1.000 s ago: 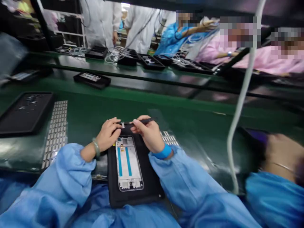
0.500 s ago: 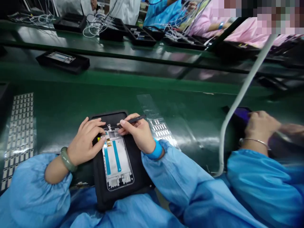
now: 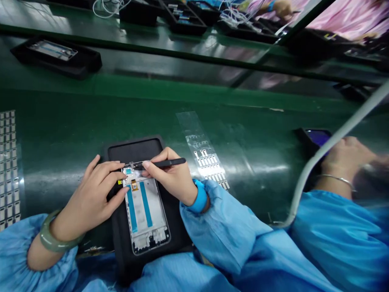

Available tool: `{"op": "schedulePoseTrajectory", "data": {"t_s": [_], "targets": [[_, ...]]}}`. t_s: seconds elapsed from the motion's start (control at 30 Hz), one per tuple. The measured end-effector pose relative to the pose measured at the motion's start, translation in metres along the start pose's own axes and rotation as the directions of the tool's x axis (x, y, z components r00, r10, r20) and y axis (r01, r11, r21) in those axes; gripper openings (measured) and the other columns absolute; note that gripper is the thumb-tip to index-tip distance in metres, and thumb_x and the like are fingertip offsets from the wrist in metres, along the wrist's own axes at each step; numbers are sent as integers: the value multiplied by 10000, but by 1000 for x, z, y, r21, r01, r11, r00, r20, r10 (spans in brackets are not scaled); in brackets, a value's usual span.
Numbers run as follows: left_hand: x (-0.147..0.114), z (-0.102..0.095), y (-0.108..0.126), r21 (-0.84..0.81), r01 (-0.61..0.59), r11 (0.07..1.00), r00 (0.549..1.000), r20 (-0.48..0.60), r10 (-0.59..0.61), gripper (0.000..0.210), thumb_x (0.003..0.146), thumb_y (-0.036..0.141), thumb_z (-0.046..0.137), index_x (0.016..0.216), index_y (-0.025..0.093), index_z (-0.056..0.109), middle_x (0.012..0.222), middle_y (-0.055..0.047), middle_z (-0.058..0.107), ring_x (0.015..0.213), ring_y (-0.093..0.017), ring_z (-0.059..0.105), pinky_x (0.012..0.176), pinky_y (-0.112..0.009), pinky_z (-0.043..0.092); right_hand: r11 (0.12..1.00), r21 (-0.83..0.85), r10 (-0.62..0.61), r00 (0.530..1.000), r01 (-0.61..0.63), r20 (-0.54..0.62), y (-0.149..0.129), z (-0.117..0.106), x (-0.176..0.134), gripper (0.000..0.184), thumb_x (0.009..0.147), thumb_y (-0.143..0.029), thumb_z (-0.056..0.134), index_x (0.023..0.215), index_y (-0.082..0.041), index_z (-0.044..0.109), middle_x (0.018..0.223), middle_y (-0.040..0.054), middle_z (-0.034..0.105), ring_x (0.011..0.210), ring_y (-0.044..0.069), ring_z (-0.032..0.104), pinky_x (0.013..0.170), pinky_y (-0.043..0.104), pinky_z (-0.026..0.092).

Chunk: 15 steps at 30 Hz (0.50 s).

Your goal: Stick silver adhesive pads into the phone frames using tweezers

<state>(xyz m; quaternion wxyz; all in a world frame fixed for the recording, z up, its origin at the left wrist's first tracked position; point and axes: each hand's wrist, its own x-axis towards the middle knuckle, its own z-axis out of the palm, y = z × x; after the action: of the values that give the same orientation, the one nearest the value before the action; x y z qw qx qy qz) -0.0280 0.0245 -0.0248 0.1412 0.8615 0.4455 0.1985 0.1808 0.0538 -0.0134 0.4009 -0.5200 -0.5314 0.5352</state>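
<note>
A phone mid-frame (image 3: 138, 209) with two blue strips and a small orange flex cable lies in a black foam tray (image 3: 179, 227). My left hand (image 3: 100, 190) has its fingers stretched out and apart, the fingertips touching the frame's upper left edge. In a pinch, my right hand (image 3: 170, 176) holds black tweezers (image 3: 170, 162), their tips at the top of the phone frame. A small pale piece (image 3: 131, 165) is by the tips at the frame's top edge; whether the tips still grip it I cannot tell.
A clear sheet of small metallic stickers (image 3: 211, 162) lies right of the tray, another sticker sheet (image 3: 9, 162) far left. A black tray with a phone frame (image 3: 54, 50) sits further back. At right are a white tube (image 3: 328, 146) and a co-worker's hand (image 3: 346, 158).
The tweezers' tips and the small pale piece have come down onto the phone frame's top end. The view has tilted down, and my left hand stays at the frame's edge.
</note>
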Motion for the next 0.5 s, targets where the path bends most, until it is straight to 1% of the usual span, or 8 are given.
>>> {"op": "schedulePoseTrajectory", "data": {"t_s": [0.13,0.27,0.5], "targets": [[1,-1,1,-3,7,1000,1000,14,-7,206,850,283,511,1043,215,532,1139,-75,560,1136,-229,508,1083,-547,237,995,-91,-34,999,35,9,1,-2,-1,239,780,-378,652,746,-206,489,646,0,661,645,158,680,576,263,515],[1,-2,0,1,6,1000,999,34,-6,208,861,273,498,1057,210,528,1160,-79,552,1161,-228,490,1089,-542,228,985,-155,-68,997,70,19,-2,-4,-1,216,791,-362,641,744,-202,504,640,-1,664,627,139,660,565,250,485],[0,-2,2,4,0,1000,999,37,-1,205,870,264,491,1064,207,521,1172,-83,544,1190,-221,461,1093,-530,227,985,-155,-67,998,70,21,-5,-3,-1,208,795,-353,634,741,-200,503,644,-6,665,621,126,644,568,244,475]]}}
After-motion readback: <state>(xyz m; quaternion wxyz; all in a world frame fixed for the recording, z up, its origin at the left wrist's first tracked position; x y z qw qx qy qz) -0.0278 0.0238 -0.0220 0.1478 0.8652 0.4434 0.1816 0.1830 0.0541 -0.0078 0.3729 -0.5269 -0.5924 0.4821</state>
